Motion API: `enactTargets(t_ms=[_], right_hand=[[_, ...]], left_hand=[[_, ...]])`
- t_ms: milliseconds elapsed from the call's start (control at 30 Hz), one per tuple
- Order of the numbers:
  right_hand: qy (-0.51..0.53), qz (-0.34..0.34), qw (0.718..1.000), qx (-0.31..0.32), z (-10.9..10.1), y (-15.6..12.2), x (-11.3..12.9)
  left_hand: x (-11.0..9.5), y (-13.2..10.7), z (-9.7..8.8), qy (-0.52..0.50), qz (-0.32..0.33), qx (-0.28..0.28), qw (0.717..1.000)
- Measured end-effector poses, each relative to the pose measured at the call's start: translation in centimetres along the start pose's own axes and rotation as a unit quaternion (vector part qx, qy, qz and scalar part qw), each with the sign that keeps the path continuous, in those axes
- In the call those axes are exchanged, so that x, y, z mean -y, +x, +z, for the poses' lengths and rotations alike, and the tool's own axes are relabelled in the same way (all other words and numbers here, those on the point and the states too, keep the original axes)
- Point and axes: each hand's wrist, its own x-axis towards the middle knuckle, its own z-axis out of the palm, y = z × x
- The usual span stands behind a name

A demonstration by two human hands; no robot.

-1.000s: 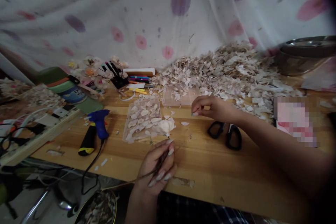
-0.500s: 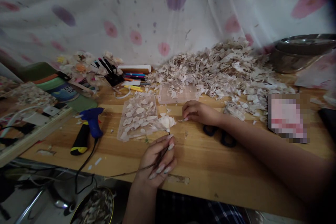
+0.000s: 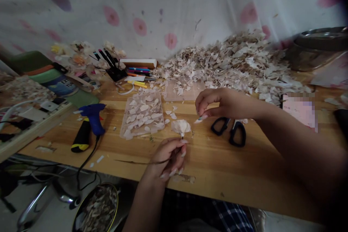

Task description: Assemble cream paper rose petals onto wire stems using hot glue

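Observation:
My left hand [image 3: 168, 159] is closed around the thin dark stem of a white flower [image 3: 181, 127], which stands upright above my fingertips. The stem's tail runs out leftward past my wrist. Just right of the flower, my right hand [image 3: 220, 103] pinches a small whitish petal-like piece [image 3: 198, 121] between thumb and finger, apart from the flower. Beyond my left hand lies a clear plastic tray [image 3: 124, 125] with several pale petals spread over it. Scissors with dark handles [image 3: 237, 134] lie below my right wrist, their blades mostly hidden.
A blue glue gun [image 3: 94, 116] leans by a black-and-yellow handle [image 3: 81, 137] at left. Behind are another plastic tray [image 3: 169, 96], pens [image 3: 140, 70] and a big heap of pale flakes [image 3: 239, 61]. A metal bowl [image 3: 307, 54] and phone [image 3: 297, 110] sit right; a bin [image 3: 116, 204] stands below.
My right hand has lifted and turned, still pinching the small piece, uncovering the scissors. The flower has shifted slightly right, away from the petal tray, with my left hand. The view has tilted slightly.

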Motion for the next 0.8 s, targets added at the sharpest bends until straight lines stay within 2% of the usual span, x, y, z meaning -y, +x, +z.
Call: enactTargets(t_ms=[133,267,400,667,800], right_hand=[[0.011,-0.002,0.995,0.095,-0.2,-0.4,2.6],[-0.034,-0.024,0.991,0.130,0.2,-0.6,3.2],[-0.089,-0.043,0.989,0.107,0.6,-0.9,2.8],[-0.151,0.009,0.987,0.058,1.8,-0.9,2.1],[-0.166,0.009,0.985,0.050,1.8,-0.9,1.7]], left_hand=[[-0.2,-0.3,0.1,0.040,-0.040,0.040,0.998],[-0.4,-0.3,0.5,0.103,-0.047,0.052,0.992],[-0.7,0.1,0.8,0.141,-0.086,0.053,0.985],[-0.6,0.5,1.0,0.212,-0.122,0.023,0.969],[-0.7,0.5,1.1,0.212,-0.126,0.039,0.968]])
